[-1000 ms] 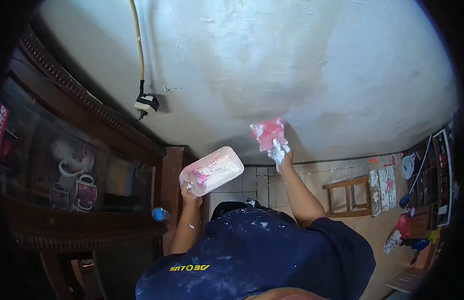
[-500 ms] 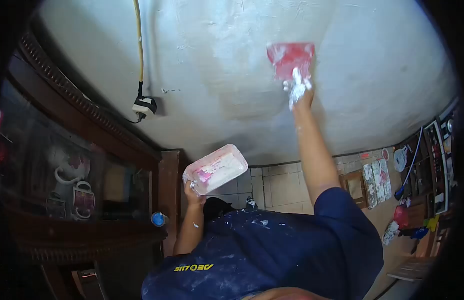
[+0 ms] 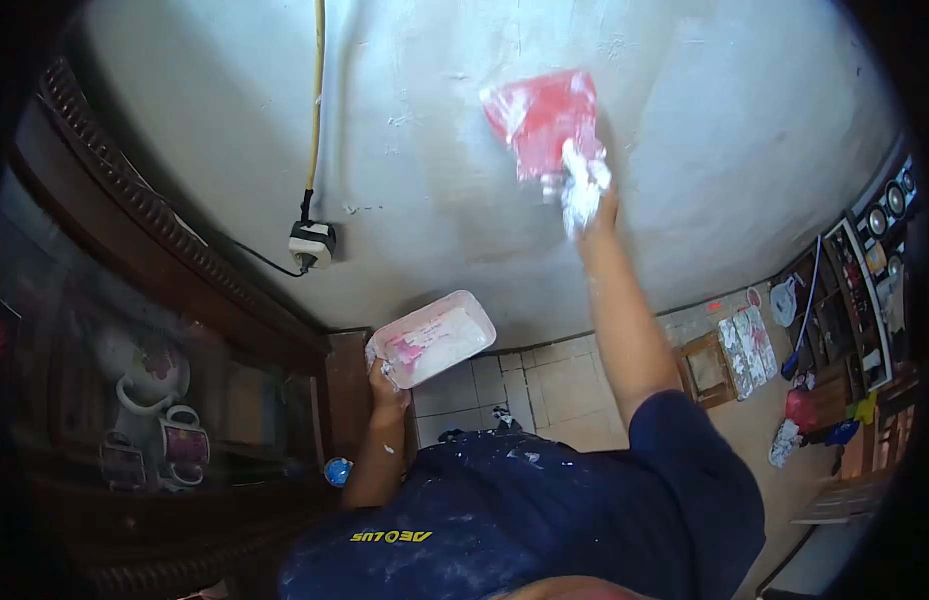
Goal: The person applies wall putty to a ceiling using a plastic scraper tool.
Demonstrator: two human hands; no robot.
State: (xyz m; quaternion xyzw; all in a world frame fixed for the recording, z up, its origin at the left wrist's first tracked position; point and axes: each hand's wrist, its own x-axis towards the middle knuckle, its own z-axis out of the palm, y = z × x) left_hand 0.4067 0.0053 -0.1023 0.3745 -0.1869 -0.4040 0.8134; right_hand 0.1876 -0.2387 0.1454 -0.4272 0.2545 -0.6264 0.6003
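Against the pale wall [image 3: 435,130], my right hand [image 3: 587,190] grips a flat red scraper [image 3: 550,115]. White paste coats its fingers, which are slightly blurred, and white smears mark the scraper's face. Lower down, my left hand [image 3: 385,382] holds a shallow pinkish-white tray [image 3: 435,340] by its left end. White paste and a pink patch show inside the tray. It is tilted, a little away from the wall's foot.
A yellow cable [image 3: 318,110] runs down to a black and white socket [image 3: 312,246]. Dark wooden cabinet with mugs [image 3: 185,445] stands left. At right are a small wooden frame [image 3: 707,368], a spotted white board [image 3: 748,352] and a shelf with speakers [image 3: 890,200]. Tiles [image 3: 575,390] lie below.
My right hand and the scraper have moved left along the wall, and the scraper has turned. The cable and socket appear further right in the view. The left hand keeps its hold on the tray.
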